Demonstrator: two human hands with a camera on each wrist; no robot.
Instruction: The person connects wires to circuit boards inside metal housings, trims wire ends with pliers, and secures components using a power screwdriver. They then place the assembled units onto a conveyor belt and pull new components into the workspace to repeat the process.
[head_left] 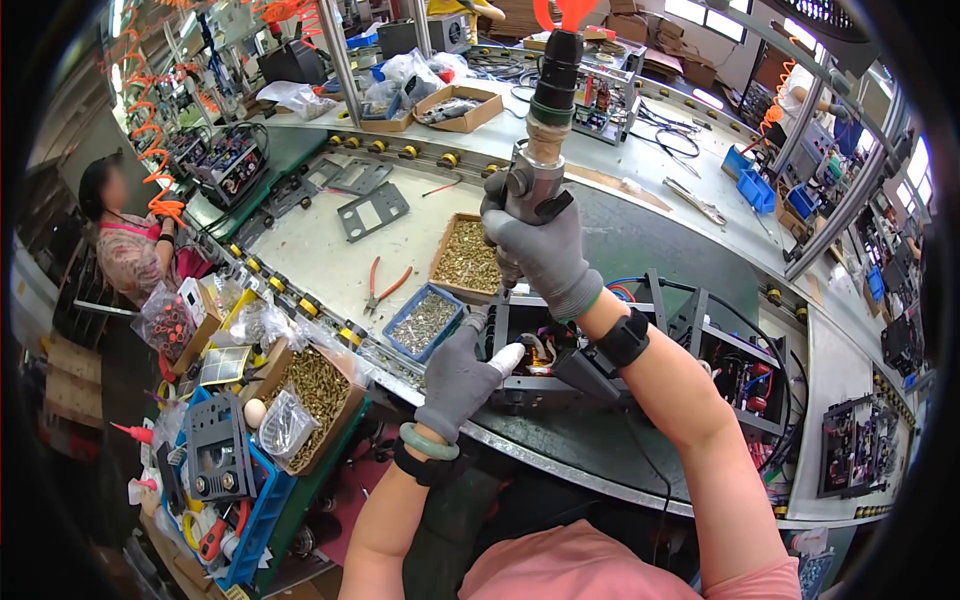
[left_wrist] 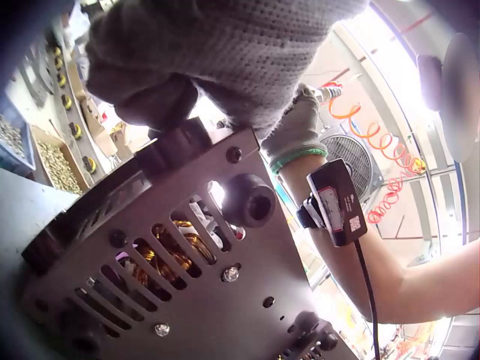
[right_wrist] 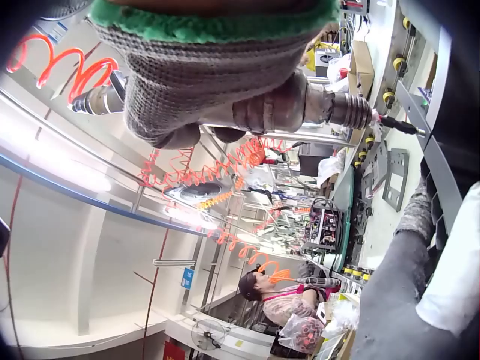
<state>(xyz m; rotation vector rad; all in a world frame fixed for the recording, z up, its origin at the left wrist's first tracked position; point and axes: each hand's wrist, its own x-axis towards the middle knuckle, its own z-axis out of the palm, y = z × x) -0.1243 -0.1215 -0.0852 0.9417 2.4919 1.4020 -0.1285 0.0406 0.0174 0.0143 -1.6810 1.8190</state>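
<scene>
My right hand (head_left: 548, 250), in a grey glove, grips an upright air screwdriver (head_left: 556, 90) with its bit pointing down. In the right wrist view, the bit (right_wrist: 401, 126) reaches the edge of a dark metal panel. That panel belongs to an open-topped machine chassis (head_left: 530, 384) with wiring inside. My gloved left hand (head_left: 458, 378) holds the chassis at its left panel, the white-tipped thumb over the inner side and the fingers outside. Slots, screws and black rubber feet show on a chassis face (left_wrist: 247, 300) in the left wrist view.
Left of the chassis stand a box of brass-coloured screws (head_left: 468, 255) and a blue tray of silver screws (head_left: 422, 322). Red-handled pliers (head_left: 376, 290) and flat metal plates (head_left: 374, 212) lie beyond. A second chassis (head_left: 740, 370) stands at right; a person (head_left: 135, 235) is at far left.
</scene>
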